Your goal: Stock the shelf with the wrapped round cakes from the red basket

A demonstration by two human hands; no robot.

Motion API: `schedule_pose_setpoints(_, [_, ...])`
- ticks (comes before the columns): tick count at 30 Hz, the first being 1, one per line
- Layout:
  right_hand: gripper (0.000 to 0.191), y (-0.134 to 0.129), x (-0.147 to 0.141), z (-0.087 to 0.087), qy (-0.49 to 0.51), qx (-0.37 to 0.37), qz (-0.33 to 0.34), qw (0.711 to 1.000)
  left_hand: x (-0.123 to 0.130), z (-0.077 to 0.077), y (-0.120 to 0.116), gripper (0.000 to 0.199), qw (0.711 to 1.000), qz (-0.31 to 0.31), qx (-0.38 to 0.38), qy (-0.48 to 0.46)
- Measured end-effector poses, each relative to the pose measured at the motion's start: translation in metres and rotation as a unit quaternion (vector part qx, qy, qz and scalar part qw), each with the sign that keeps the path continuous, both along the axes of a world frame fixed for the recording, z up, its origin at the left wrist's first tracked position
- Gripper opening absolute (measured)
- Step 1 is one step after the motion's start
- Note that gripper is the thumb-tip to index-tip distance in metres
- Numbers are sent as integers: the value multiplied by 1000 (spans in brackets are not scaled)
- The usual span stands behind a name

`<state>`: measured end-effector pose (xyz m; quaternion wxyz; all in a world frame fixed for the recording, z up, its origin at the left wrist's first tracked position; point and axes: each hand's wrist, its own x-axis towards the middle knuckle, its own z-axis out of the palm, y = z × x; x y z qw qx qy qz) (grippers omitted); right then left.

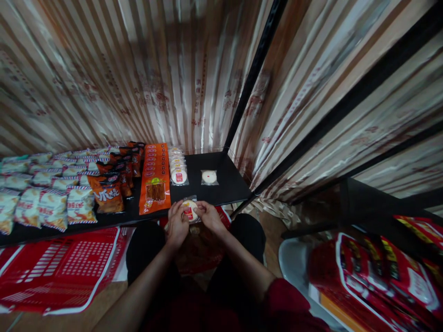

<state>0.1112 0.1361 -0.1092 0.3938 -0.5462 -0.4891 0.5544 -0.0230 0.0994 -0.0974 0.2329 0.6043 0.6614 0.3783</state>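
Note:
Between my two hands is a round white cracker in a clear wrapper with a red label (190,210), held just in front of the black shelf's front edge. My left hand (178,224) grips its left side, and the fingers of my right hand (209,216) pinch its right side. On the black shelf (228,186) beyond, one more wrapped cracker (209,177) lies flat by itself. Left of it stands a row of the same wrapped crackers (179,176), one behind another. An orange snack packet (154,177) lies beside that row.
Brown-orange snack bags (108,193) and white snack bags (81,204) fill the shelf's left part. Below sits a red basket (69,263). Black posts (254,78) rise before a curtain (162,69). At right, red packets (394,267) fill another basket near a grey stool (292,258).

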Motion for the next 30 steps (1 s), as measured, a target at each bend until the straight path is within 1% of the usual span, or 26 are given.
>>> schedule_pose_setpoints(3, [20,10,-1,1,-63,22,-11,998,1,3,4,32,999,-8,15,39])
schedule_pose_setpoints(8, [19,27,-5,1,-126,55,-23,990,2,0,12,34,997,-13,26,67])
schedule_pose_setpoints(13, [18,43,-13,-4,-137,69,-20,988,2,-2,20,40,996,-18,33,82])
schedule_pose_setpoints(18, [17,57,-20,-10,-142,65,-33,987,2,-1,25,43,994,-24,33,98])
schedule_pose_setpoints(22, [17,66,-25,-14,-169,66,-44,982,3,-2,29,46,995,-18,27,95])
schedule_pose_setpoints(26, [18,74,-27,-14,-207,83,-50,974,3,-4,36,49,996,0,19,85])
schedule_pose_setpoints(30, [20,82,-28,-14,-210,89,-58,972,4,-8,44,54,997,29,4,68])
